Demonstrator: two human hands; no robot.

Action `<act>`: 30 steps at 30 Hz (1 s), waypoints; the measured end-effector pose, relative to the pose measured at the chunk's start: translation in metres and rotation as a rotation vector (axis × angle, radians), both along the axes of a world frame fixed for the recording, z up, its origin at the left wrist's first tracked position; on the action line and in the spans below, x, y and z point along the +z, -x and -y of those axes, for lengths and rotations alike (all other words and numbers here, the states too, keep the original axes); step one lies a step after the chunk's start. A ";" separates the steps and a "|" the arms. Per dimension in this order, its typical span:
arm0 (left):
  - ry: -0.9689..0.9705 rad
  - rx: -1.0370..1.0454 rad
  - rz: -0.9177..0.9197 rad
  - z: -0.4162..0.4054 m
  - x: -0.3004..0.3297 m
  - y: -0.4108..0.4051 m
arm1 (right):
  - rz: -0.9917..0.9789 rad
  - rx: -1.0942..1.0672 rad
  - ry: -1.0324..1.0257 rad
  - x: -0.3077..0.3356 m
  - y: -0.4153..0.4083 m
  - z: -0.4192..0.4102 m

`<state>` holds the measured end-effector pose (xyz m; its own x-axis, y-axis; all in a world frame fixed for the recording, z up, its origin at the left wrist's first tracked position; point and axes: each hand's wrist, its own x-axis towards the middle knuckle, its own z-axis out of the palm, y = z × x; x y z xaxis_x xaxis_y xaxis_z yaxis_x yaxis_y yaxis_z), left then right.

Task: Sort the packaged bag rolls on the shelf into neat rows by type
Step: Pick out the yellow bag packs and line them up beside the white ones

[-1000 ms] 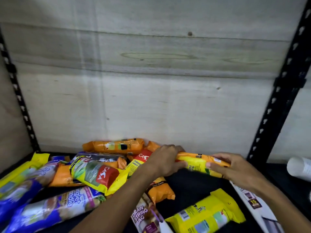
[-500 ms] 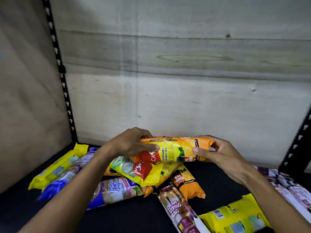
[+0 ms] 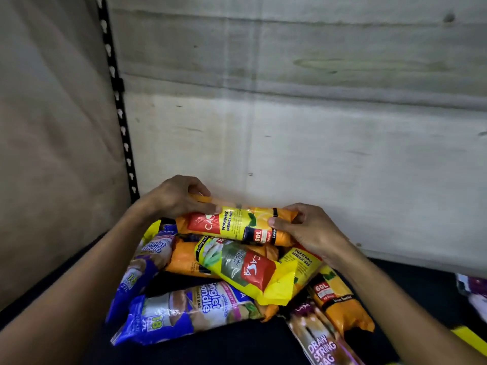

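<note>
Holding an orange roll (image 3: 237, 225) by its ends, the left hand (image 3: 179, 197) pinches one tip and the right hand (image 3: 305, 230) pinches the other, above the heap at 6 o'clock. Slick wrap could slip from those light grips, I judge, or setting it on the sloping green-and-yellow roll (image 3: 245, 270) could make both slide. Blue rolls (image 3: 184, 309) lie at 7 o'clock. The shelf (image 3: 224, 343) is dark; a pale wooden wall (image 3: 290, 114) stands behind it, and a black slotted post (image 3: 117, 101) rises at 10 o'clock.
</note>
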<state>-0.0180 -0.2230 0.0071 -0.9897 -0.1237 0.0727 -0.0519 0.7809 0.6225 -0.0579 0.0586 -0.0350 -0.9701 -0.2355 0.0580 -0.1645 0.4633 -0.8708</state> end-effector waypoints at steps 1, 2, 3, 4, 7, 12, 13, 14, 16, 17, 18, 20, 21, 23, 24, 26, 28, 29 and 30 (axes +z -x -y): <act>-0.024 0.035 -0.016 0.002 -0.005 0.004 | -0.011 -0.017 -0.028 -0.002 0.003 0.002; -0.044 0.063 -0.036 0.003 -0.009 0.008 | -0.027 -0.033 -0.066 -0.004 0.006 0.004; -0.059 0.083 -0.056 0.004 -0.012 0.011 | -0.046 -0.045 -0.109 -0.006 0.009 0.006; -0.068 0.096 -0.075 0.004 -0.016 0.014 | -0.062 -0.052 -0.159 -0.007 0.011 0.008; -0.049 0.139 -0.129 0.001 -0.028 0.021 | -0.129 -0.064 -0.315 -0.010 0.011 0.014; 0.212 0.156 -0.149 -0.016 -0.039 0.016 | -0.151 -0.064 -0.342 -0.007 0.001 0.009; 0.268 0.153 -0.171 -0.022 -0.038 0.012 | -0.146 -0.066 -0.333 -0.004 -0.002 0.005; 0.316 0.152 -0.196 -0.029 -0.037 0.007 | -0.144 -0.069 -0.329 -0.001 -0.007 0.000; 0.393 0.153 -0.246 -0.045 -0.033 -0.002 | -0.153 -0.074 -0.337 0.005 -0.017 -0.013; 0.416 0.146 -0.264 -0.055 -0.032 -0.006 | -0.155 -0.076 -0.347 0.007 -0.023 -0.019; 0.430 0.126 -0.277 -0.065 -0.031 -0.012 | -0.150 -0.076 -0.356 0.007 -0.029 -0.026; 0.428 0.054 -0.286 -0.087 -0.032 -0.021 | -0.131 -0.070 -0.358 0.006 -0.042 -0.039; 0.418 0.017 -0.286 -0.097 -0.033 -0.025 | -0.117 -0.065 -0.357 0.005 -0.047 -0.044; 0.401 -0.045 -0.278 -0.118 -0.037 -0.032 | -0.100 -0.068 -0.376 0.003 -0.059 -0.053; 0.398 -0.067 -0.271 -0.128 -0.039 -0.034 | -0.099 -0.072 -0.391 0.002 -0.064 -0.057; 0.397 -0.088 -0.261 -0.144 -0.045 -0.038 | -0.090 -0.078 -0.409 0.000 -0.074 -0.063; 0.409 -0.093 -0.236 -0.156 -0.051 -0.042 | -0.078 -0.073 -0.430 -0.001 -0.087 -0.069; 0.422 -0.091 -0.215 -0.161 -0.054 -0.044 | -0.075 -0.064 -0.453 0.000 -0.095 -0.072; 0.433 -0.090 -0.196 -0.164 -0.058 -0.045 | -0.065 -0.047 -0.488 0.001 -0.104 -0.074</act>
<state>0.0274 -0.0586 -0.0508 -0.9575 0.0446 0.2849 0.1135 0.9665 0.2303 0.0458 0.1323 -0.0344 -0.9784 -0.2065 0.0127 -0.1806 0.8229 -0.5387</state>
